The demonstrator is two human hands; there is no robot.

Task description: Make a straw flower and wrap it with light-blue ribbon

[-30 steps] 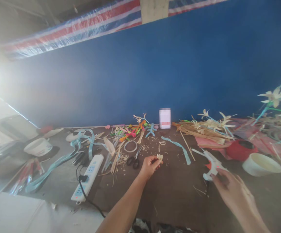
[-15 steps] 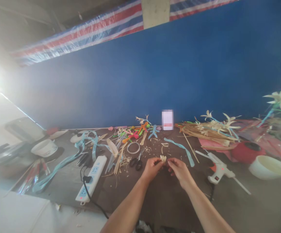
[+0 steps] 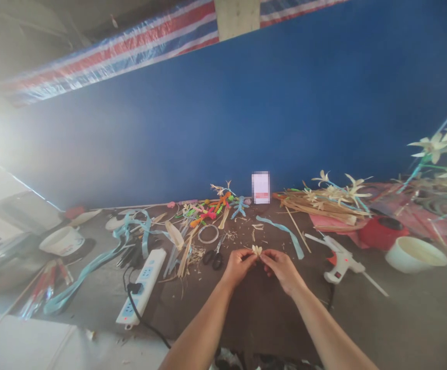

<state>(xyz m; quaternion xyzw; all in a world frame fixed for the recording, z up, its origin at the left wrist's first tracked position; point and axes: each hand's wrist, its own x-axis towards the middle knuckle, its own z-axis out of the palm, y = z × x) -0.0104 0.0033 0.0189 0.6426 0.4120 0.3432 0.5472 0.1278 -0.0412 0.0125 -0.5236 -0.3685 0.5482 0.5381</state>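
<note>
A small pale straw flower (image 3: 256, 250) is pinched between both of my hands over the brown table (image 3: 269, 308). My left hand (image 3: 238, 266) grips it from the left with curled fingers. My right hand (image 3: 282, 267) meets it from the right, fingertips closed on the same flower. A white glue gun (image 3: 341, 261) lies on the table to the right of my right hand. Black scissors (image 3: 212, 256) lie just left of my left hand.
A white power strip (image 3: 141, 285) with a black cord lies at the left. Light blue ribbons (image 3: 103, 252), coloured craft pieces (image 3: 208, 209) and a tape ring (image 3: 208, 234) sit behind. Straw stalks with flowers (image 3: 323, 203), a red pot (image 3: 381, 232) and a white bowl (image 3: 416, 254) are at the right.
My right hand left the glue gun and came across to the flower in my left hand. Both hands now pinch it together.
</note>
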